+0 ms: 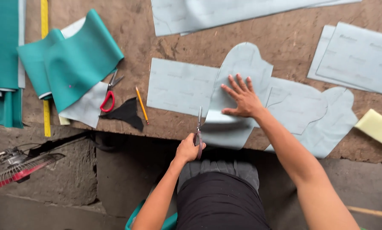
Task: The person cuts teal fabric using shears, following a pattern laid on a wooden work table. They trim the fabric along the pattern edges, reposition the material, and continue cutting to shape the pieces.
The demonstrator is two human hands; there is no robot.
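Note:
My left hand (187,148) is shut on a pair of scissors (199,124) at the table's near edge, with the blades pointing away from me into a pale grey sheet. My right hand (241,99) lies flat, fingers spread, on a mitten-shaped grey sheet piece (242,64) and holds it against the brown table (284,38). This piece overlaps a rectangular grey sheet (178,85) on its left. A second mitten-shaped grey piece (323,115) lies to its right. The lower part of the pressed piece hangs over the table edge.
Red-handled scissors (108,100), a yellow pencil (142,104) and a black scrap (125,113) lie to the left. Teal fabric (78,59) and a yellow ruler (45,64) are at far left. More grey sheets (357,55) and a yellow sponge (376,127) lie on the right. A fan (12,170) stands on the floor.

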